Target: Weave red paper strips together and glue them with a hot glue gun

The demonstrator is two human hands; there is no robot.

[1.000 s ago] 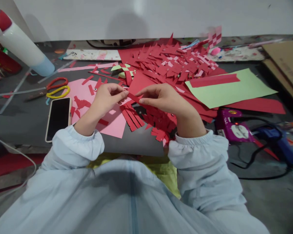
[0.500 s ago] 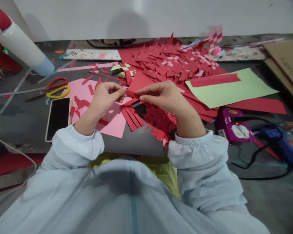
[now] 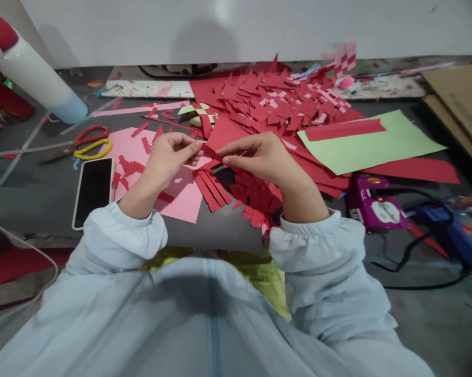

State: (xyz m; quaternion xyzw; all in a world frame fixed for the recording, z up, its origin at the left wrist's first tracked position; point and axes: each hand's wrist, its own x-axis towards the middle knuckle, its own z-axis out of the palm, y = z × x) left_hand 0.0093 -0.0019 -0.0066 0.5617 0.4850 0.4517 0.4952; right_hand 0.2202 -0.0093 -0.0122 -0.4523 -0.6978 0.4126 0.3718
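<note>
Turned slightly, the red strip (image 3: 210, 151) spans left hand (image 3: 173, 155) to right hand (image 3: 261, 156), each seemingly pinching an end.

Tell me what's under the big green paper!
Some red paper peeks out from under the green paper. Anything farther in is covered, so I can't see it.

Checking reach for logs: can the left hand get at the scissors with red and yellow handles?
Probably yes: between the left hand and the scissors lie only flat pink paper and red paper scraps, though it pinches a red paper strip.
</note>
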